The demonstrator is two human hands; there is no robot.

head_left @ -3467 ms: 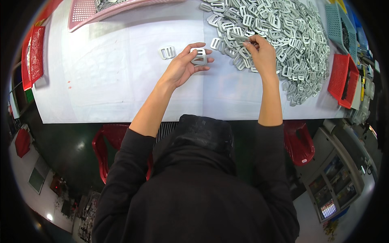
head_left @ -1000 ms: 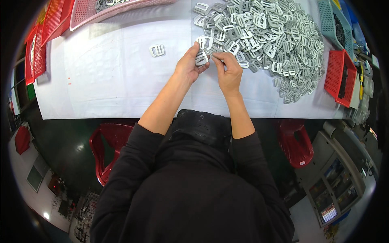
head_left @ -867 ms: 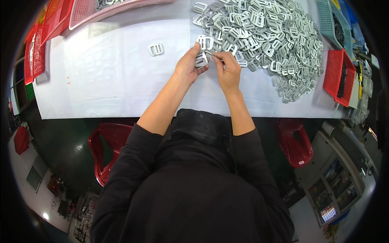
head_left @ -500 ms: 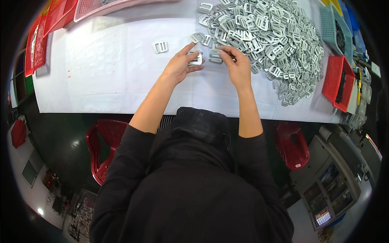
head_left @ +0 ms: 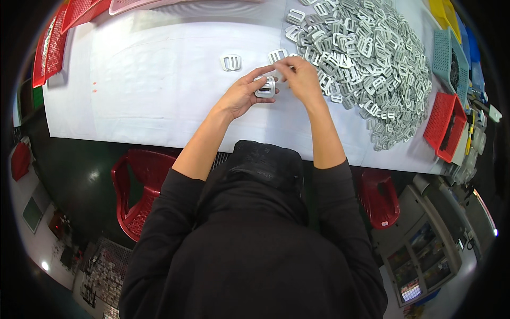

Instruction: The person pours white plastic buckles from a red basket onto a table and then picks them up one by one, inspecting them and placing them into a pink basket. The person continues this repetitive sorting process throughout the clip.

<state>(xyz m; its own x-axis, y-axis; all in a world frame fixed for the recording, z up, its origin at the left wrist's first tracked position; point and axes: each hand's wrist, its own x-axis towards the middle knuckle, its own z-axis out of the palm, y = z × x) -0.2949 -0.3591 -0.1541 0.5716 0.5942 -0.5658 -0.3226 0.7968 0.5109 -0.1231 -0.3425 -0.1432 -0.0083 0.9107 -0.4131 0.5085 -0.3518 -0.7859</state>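
My left hand (head_left: 245, 94) is closed round a small stack of silver metal slide buckles (head_left: 265, 87), with the thumb lying over the top one. Close beside it, my right hand (head_left: 302, 78) hovers with bent fingers apart, and no buckle shows in them. Just beyond the right fingertips a single slide buckle (head_left: 277, 55) lies on the white table. Another lone buckle (head_left: 230, 63) rests to its left. A large heap of the same buckles (head_left: 366, 64) spreads to the right of my right hand.
Red baskets (head_left: 53, 58) and a pink basket (head_left: 133, 5) line the far left of the white-covered table (head_left: 133, 101). At the right edge stand a red basket (head_left: 445, 127), a teal basket (head_left: 450, 61) and a yellow bin (head_left: 445, 16). Red chairs (head_left: 139, 194) are by the near edge.
My right hand has let go of the buckles it held and moved up toward the lone buckle. The buckles now sit stacked in my left hand. The whole view has shifted slightly.
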